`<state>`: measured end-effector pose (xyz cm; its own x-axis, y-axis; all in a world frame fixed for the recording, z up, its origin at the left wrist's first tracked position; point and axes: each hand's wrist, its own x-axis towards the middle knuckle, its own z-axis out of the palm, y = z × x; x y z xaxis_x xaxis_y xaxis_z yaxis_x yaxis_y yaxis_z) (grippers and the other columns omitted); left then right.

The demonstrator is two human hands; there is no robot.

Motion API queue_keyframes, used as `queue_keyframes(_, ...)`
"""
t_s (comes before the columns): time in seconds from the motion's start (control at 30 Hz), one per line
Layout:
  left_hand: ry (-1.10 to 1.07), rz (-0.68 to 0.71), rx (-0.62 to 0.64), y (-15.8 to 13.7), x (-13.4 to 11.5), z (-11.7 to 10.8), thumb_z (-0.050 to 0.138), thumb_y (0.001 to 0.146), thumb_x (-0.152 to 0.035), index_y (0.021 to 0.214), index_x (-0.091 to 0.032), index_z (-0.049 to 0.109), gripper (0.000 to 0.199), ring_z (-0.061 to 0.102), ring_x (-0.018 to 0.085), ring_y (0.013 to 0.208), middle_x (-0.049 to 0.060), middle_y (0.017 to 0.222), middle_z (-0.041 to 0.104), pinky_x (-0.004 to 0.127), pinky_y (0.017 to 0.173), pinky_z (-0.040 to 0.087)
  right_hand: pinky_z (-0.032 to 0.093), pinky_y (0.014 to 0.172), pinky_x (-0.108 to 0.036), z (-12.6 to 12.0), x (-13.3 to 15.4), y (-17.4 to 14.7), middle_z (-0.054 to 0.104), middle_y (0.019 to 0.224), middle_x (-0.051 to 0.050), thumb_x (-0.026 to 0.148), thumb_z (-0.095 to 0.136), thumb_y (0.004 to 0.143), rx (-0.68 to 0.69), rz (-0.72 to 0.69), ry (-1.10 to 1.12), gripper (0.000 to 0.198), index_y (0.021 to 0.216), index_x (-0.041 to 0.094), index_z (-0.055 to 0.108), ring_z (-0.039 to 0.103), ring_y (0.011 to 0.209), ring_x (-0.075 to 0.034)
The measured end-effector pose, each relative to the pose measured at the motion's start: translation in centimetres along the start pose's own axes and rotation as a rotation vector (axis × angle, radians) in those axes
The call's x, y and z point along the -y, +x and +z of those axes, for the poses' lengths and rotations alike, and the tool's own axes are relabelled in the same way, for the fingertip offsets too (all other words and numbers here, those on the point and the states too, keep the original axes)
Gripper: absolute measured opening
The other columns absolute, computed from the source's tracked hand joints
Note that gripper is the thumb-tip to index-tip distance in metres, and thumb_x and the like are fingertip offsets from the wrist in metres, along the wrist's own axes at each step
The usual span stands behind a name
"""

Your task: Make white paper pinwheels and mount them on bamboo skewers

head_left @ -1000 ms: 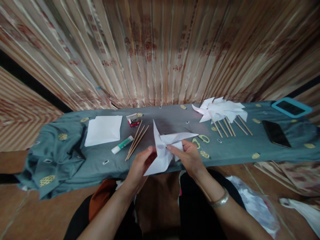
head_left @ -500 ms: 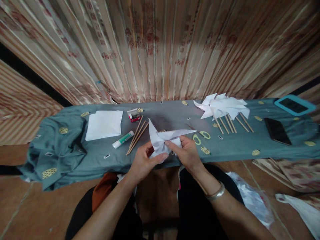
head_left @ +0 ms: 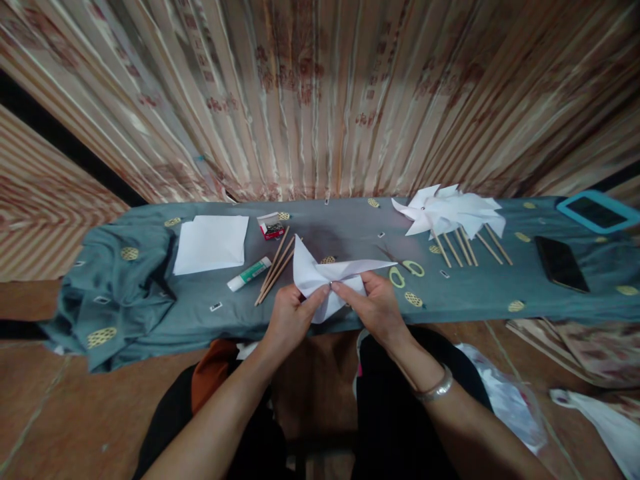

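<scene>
A: Grip?
B: Left hand and right hand are both pinching the white paper pinwheel around its shiny pin — over the cloth's near edge.
A: Handling?
B: Probably light, creasing easily — I'm favouring holds near the pin. Scissors are lying beyond.

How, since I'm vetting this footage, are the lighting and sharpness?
All in the head view: dim light overall; the curtain looks soft, its folds fanning outward; a darker patch lies on the cloth behind the paper pinwheel; the bracelet catches a small highlight.
</scene>
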<state>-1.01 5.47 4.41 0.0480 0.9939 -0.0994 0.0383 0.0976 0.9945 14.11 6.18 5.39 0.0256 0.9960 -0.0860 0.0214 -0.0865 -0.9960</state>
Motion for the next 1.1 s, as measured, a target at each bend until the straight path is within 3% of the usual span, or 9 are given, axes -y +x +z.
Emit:
queue_keyframes(0.27, 0.024, 0.017, -0.006, 0.0, 0.1, 0.2, 0.067, 0.076, -0.040, 0.076, -0.012, 0.074, 0.029, 0.063, 0.019, 0.071, 0.004, 0.075, 0.072, 0.027, 0.069, 0.050, 0.047, 0.056, -0.027, -0.2, 0.0, -0.1, 0.070, 0.068, -0.003, 0.040, 0.075, 0.066, -0.003, 0.000, -0.023, 0.026, 0.074, 0.016, 0.070, 0.058, 0.059, -0.015)
queue_keyframes(0.7, 0.009, 0.036, -0.008, 0.0, 0.3, 0.3, 0.067, 0.078, -0.039, 0.092, -0.013, 0.076, 0.031, 0.067, 0.021, 0.082, 0.005, 0.089, 0.075, 0.029, 0.075, 0.051, 0.048, 0.057, -0.028, -0.5, 0.2, -0.2, 0.070, 0.069, -0.003, 0.043, 0.076, 0.065, 0.014, 0.015, -0.009, 0.028, 0.072, 0.016, 0.071, 0.059, 0.059, -0.015)
queue_keyframes(1.1, -0.002, 0.007, -0.013, -0.1, -0.4, 0.6, 0.073, 0.072, -0.035, 0.085, -0.013, 0.077, 0.026, 0.067, 0.021, 0.079, 0.004, 0.084, 0.076, 0.028, 0.074, 0.051, 0.047, 0.052, -0.027, -0.8, 1.0, 0.1, 0.071, 0.066, -0.002, 0.043, 0.082, 0.055, 0.068, 0.141, 0.082, 0.033, 0.070, 0.016, 0.070, 0.058, 0.054, -0.014)
